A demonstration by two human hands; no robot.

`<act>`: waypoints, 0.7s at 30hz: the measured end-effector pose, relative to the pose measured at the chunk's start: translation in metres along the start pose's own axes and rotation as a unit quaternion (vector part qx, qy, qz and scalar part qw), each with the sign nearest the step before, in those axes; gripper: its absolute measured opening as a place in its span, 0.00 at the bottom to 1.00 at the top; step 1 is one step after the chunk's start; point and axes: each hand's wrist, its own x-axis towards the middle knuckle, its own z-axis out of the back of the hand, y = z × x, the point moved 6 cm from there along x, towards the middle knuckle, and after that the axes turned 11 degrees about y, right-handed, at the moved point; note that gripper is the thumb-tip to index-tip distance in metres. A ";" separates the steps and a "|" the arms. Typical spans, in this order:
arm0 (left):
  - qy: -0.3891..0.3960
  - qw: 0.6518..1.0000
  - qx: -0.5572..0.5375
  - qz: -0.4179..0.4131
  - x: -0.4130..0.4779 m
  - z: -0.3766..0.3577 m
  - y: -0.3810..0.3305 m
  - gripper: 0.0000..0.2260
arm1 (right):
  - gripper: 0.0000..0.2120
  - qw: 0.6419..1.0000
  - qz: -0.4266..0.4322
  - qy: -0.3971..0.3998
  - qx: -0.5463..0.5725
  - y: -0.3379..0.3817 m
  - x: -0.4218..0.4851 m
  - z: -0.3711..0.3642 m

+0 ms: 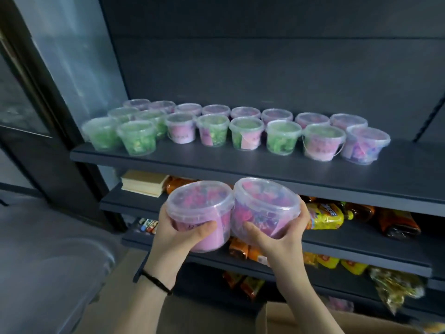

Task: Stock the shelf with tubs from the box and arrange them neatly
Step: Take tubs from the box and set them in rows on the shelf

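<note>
My left hand point(177, 237) grips a clear lidded tub of pink filling point(199, 208). My right hand point(277, 239) grips a second clear tub with pink and purple contents point(265, 203). The two tubs touch side by side, held below the front edge of the dark shelf point(265, 174). On that shelf stand several tubs in rows: green ones point(137, 137) at the left, pink and mixed ones to the right, ending with a pink and purple tub point(366, 145). The cardboard box point(301, 319) shows at the bottom, partly hidden by my right arm.
Lower shelves hold yellow and orange snack bags point(327, 215), a cream stack of packs point(142, 183) and a clear bag of sweets point(395, 288). A glass door with a dark frame point(48, 92) stands at the left. Bare shelf surface lies in front of the tubs at the right.
</note>
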 end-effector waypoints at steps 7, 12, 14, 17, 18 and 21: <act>-0.052 0.999 0.004 -0.003 0.037 0.035 -0.015 0.45 | 0.54 1.000 -0.012 0.000 -0.022 -0.004 0.058 -0.036; -0.076 0.997 0.017 0.006 0.073 0.039 -0.015 0.43 | 0.54 0.999 -0.016 0.004 -0.047 -0.007 0.094 -0.034; -0.103 0.994 0.024 0.003 0.096 0.047 -0.014 0.44 | 0.54 0.998 -0.021 0.012 -0.064 -0.012 0.118 -0.033; -0.168 0.984 0.067 0.002 0.137 0.072 -0.011 0.49 | 0.54 0.994 -0.030 0.018 -0.106 -0.019 0.155 -0.038; -0.189 0.978 0.090 0.005 0.151 0.081 -0.010 0.50 | 0.53 0.993 -0.029 0.023 -0.116 -0.022 0.167 -0.041; -0.219 0.967 0.126 0.024 0.186 0.105 0.001 0.54 | 0.52 0.989 -0.042 0.050 -0.130 -0.037 0.194 -0.055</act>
